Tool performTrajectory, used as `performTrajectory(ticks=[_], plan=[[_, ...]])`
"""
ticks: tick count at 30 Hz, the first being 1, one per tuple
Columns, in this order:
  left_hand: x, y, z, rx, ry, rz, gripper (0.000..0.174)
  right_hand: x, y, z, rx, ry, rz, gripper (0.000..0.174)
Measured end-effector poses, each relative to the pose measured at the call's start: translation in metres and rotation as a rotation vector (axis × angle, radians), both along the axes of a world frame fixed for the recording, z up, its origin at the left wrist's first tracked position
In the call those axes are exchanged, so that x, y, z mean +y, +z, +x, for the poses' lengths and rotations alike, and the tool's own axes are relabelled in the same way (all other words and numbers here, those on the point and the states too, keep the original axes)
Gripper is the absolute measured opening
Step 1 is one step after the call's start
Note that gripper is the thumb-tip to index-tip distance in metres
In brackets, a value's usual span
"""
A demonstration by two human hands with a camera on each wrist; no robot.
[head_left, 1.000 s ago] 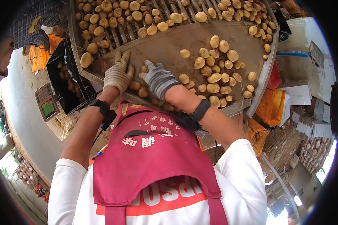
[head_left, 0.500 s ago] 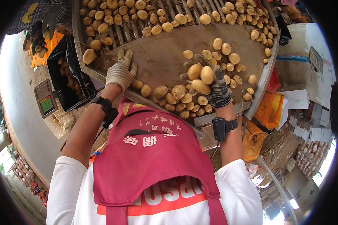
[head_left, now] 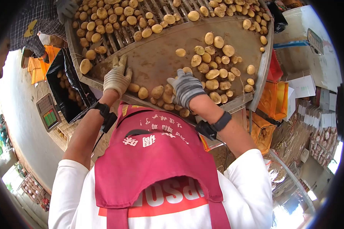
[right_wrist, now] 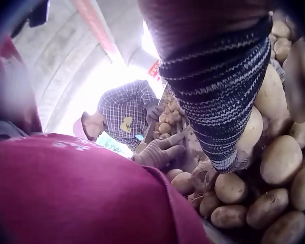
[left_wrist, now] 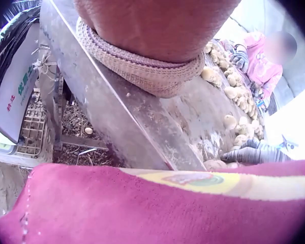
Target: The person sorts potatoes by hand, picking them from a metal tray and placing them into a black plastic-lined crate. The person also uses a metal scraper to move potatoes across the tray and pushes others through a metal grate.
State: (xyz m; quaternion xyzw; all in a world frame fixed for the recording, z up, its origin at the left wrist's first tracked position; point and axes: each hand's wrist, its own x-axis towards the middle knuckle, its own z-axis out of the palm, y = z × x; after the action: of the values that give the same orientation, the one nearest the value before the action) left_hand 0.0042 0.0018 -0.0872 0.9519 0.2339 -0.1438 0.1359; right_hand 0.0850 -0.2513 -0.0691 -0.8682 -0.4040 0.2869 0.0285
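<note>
A sloped metal sorting tray [head_left: 156,63] holds potatoes. My left hand [head_left: 117,78], in a pale knit glove, rests palm down with straight fingers near the tray's left front edge, just beyond a few potatoes [head_left: 143,93]. In a grey striped glove, my right hand [head_left: 186,88] lies back up over the potatoes along the front edge. Its fingers point forward and left; the palm side is hidden. In the right wrist view, potatoes [right_wrist: 231,188] crowd around the striped glove [right_wrist: 218,91]. A loose pile of potatoes [head_left: 212,74] lies right of this hand.
Beyond the tray, a slatted rack [head_left: 153,9] carries many potatoes. A black-lined crate [head_left: 67,82] of potatoes and a scale [head_left: 48,110] stand at left. Orange bags [head_left: 273,105] hang at right. Another person in a checked shirt [head_left: 46,23] is at the back left.
Half a second ago my right hand was palm up farther right with several potatoes on it. It has since turned over and come left to the front edge. The left hand stayed put.
</note>
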Motion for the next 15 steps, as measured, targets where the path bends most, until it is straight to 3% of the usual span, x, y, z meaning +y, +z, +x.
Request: performTrajectory(ticks=[2, 8, 10, 12, 13, 15], plan=[[0.003, -0.009, -0.003, -0.044, -0.018, 0.019, 0.058, 0.012, 0.009, 0.001, -0.007, -0.033, 0.008, 0.030], [0.002, -0.002, -0.004, -0.065, -0.017, -0.019, 0.058, 0.019, 0.012, 0.003, 0.036, 0.005, -0.045, 0.033], [0.002, -0.001, -0.004, -0.057, -0.013, -0.024, 0.058, 0.000, 0.005, 0.004, -0.033, 0.000, 0.045, 0.043], [0.004, -0.002, -0.005, -0.058, -0.023, -0.023, 0.058, -0.018, 0.004, 0.013, 0.141, -0.227, 0.212, 0.053], [0.005, -0.003, -0.006, -0.057, -0.014, -0.022, 0.058, -0.032, -0.013, 0.011, 0.109, -0.303, 0.402, 0.059], [0.005, -0.006, -0.007, -0.074, -0.037, -0.004, 0.058, -0.048, -0.014, 0.017, 0.561, -0.607, 0.638, 0.055]])
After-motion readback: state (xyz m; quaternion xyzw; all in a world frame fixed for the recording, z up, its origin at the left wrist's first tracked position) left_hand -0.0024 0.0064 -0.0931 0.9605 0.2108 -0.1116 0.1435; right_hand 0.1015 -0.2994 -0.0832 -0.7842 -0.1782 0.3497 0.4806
